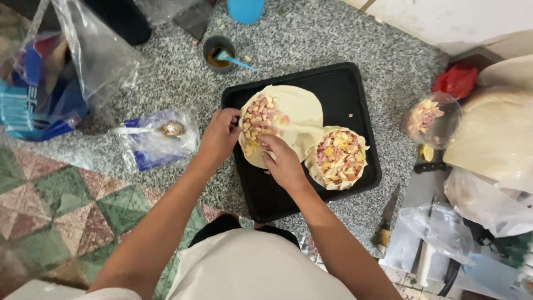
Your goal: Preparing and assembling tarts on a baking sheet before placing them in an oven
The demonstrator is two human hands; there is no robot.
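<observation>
Folding step: left hand and right hand both pinch edges of open dough round w/ diced filling, on black tray. Finished parcel sits touching on its right. Next prob needs edge pleated up evenly w/o spilling filling.

Sauce cup, knife, plastic bags

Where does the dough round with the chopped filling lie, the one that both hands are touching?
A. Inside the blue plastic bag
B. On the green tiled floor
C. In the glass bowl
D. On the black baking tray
D: the dough round under the left hand and right hand lies on the black baking tray.
</observation>
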